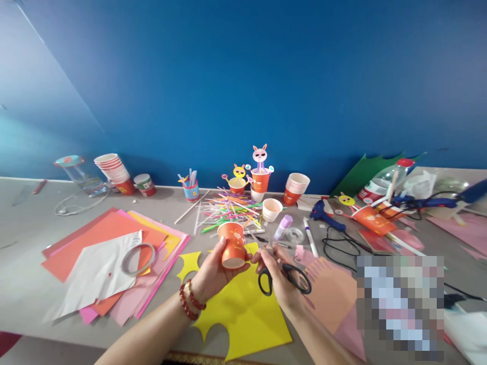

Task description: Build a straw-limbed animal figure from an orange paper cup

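Observation:
My left hand [211, 274], with a beaded bracelet on the wrist, is wrapped round an orange paper cup [231, 247] whose pale base faces me. A pair of scissors [265, 282] with black handles is gripped in my right hand [281, 281], close to the cup's right side. My fingers cover most of the blades. Beneath both hands lies a yellow paper sheet [247, 314] with rounded pieces cut from its edges. Orange paper [331, 289] with a fringed edge is to the right of my right hand.
Colourful sticks [228, 210] are heaped behind the cup, near two cup figures with animal heads. Cup stacks [296, 188] line the wall. Paper sheets and a tape roll [138, 259] lie left. A blue glue gun [327, 215] with a trailing cord is right, beside a glue stick [283, 227].

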The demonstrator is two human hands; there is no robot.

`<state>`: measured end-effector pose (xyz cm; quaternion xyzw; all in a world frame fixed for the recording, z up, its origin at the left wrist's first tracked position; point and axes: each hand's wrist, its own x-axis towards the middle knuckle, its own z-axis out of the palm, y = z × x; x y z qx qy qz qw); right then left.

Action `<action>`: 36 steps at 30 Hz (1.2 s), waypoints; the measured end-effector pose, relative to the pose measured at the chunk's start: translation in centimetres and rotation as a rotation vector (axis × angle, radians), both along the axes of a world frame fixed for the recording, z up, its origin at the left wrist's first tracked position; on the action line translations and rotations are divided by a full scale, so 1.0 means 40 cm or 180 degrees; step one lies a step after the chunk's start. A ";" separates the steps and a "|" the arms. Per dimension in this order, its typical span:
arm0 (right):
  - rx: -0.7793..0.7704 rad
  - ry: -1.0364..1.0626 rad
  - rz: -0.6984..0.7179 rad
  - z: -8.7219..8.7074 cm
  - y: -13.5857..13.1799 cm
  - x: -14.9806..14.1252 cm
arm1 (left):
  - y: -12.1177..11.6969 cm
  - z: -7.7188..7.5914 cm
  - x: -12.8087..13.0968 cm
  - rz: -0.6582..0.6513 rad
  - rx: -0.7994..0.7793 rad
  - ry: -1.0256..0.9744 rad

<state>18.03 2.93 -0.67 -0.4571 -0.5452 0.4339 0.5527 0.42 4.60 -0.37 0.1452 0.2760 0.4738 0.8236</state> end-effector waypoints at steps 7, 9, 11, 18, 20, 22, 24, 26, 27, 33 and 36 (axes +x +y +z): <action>0.0000 -0.0183 -0.0163 0.024 -0.004 0.000 | -0.024 0.000 0.008 0.0460 0.0829 0.0746; 0.0014 -0.0186 -0.0211 0.028 -0.005 0.002 | -0.027 0.008 0.009 0.0351 0.0941 0.0724; 0.0017 -0.0148 -0.0239 0.027 -0.005 0.004 | -0.030 0.019 0.009 0.0315 0.1071 0.0747; -0.0015 -0.0084 -0.0275 0.015 -0.005 0.009 | -0.031 0.018 0.008 0.0584 0.1271 0.0998; 0.0005 -0.0064 -0.0281 0.015 -0.004 0.009 | -0.029 0.011 0.006 0.0665 0.1240 0.1029; 0.0034 -0.0053 -0.0281 0.017 -0.005 0.009 | -0.027 0.009 0.005 0.0711 0.1251 0.1078; 0.0068 -0.0047 -0.0286 0.021 -0.006 0.008 | -0.026 0.013 0.005 0.0729 0.1302 0.1170; 0.0103 -0.0078 -0.0287 0.025 -0.009 0.008 | -0.027 0.021 0.005 0.0735 0.1377 0.1313; 0.0124 -0.0103 -0.0279 0.026 -0.011 0.007 | -0.028 0.024 0.005 0.0741 0.1413 0.1394; 0.0339 -0.0316 -0.0172 0.027 -0.018 0.009 | -0.029 0.028 0.008 0.0746 0.1630 0.1641; 0.0515 -0.0534 -0.0110 0.026 -0.023 0.014 | -0.030 0.029 0.007 0.0657 0.1746 0.1664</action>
